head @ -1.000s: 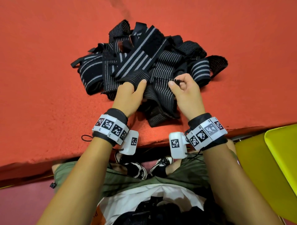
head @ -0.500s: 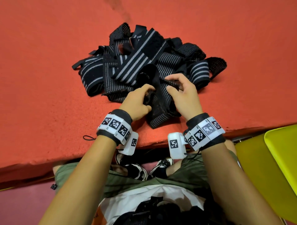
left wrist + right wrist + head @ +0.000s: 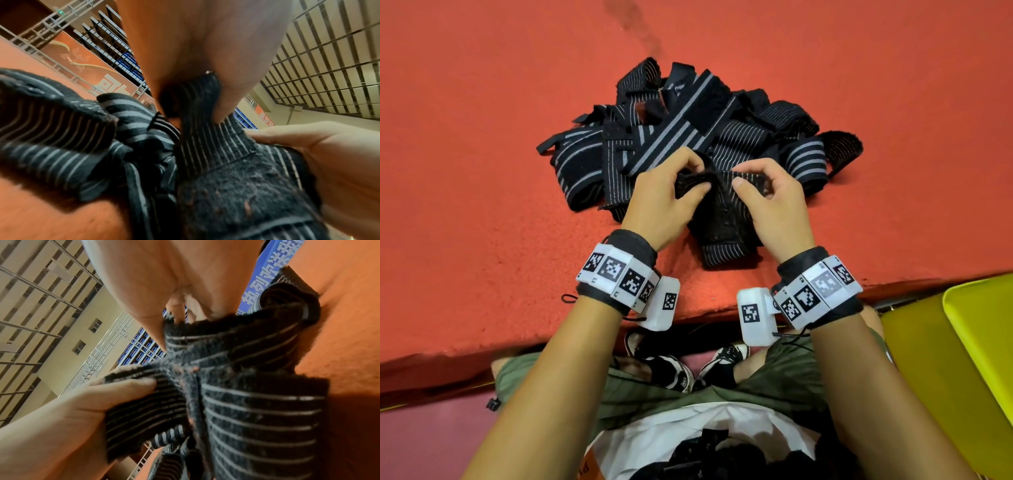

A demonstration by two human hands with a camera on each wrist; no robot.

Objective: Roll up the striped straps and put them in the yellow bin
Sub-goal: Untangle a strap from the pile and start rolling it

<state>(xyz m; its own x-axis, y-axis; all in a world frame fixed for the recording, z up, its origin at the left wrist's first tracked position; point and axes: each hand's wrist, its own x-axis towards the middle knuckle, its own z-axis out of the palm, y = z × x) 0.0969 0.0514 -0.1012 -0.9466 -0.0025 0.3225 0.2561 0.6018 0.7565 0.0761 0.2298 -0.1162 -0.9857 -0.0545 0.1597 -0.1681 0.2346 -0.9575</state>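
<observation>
1. A red felt-like surface [image 3: 482, 171] fills most of the head view, ending in an edge just in front of the seated person.
2. A yellow bin [image 3: 945, 377] sits low at the right, beside the person's right forearm and below the surface's edge; only part of it shows.
3. A pile of striped straps [image 3: 688, 113], black with grey or white lines, lies tangled on the surface just beyond both hands.
4. One striped strap [image 3: 726, 219] is lifted at its top edge; its lower end lies on the surface between the wrists.
5. The left hand [image 3: 664, 198] pinches the strap's top edge, thumb pressing cloth against curled fingers.
6. The right hand [image 3: 770, 202] clamps the same edge just beside it, thumb on the striped face.
7. Both wrists wear bands [image 3: 619, 277] with black-and-white square markers.
</observation>
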